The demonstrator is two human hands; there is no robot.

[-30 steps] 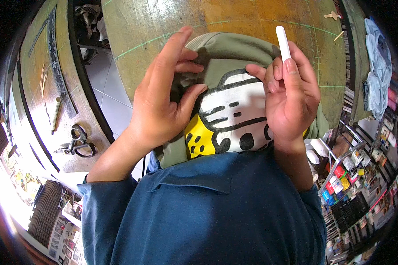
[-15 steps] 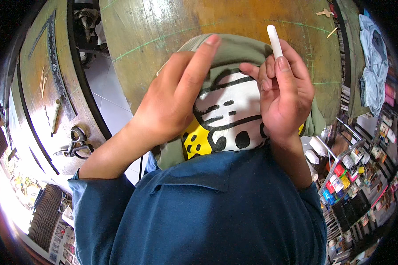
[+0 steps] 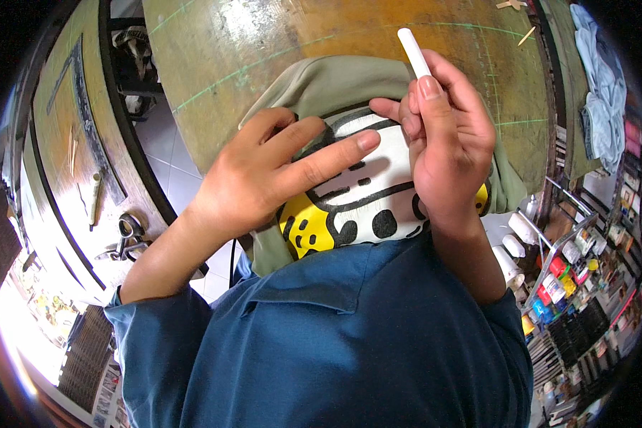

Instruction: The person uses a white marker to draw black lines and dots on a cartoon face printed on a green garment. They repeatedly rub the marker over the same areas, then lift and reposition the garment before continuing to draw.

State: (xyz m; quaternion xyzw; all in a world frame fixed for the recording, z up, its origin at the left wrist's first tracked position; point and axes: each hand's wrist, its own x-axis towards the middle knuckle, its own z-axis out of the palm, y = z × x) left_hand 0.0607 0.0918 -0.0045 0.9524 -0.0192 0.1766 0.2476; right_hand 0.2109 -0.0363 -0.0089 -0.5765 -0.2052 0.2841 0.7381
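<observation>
A white pen [image 3: 414,53] is pinched in the right hand [image 3: 453,139], its long axis slanted away and leftward. The left hand [image 3: 260,164] is empty, fingers spread; contact with the green cloth [image 3: 342,75] cannot be told. The cloth is spread beneath both hands, its print [image 3: 392,167] exposed between them, over the table [image 3: 242,43].

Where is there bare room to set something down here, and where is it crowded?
Bare: the main table beyond the green garment, and right of the right hand, below the thin stick, to the table's edge. Crowded: the left side table, with scissors and ruler; the lower right, packed with bottles.
</observation>
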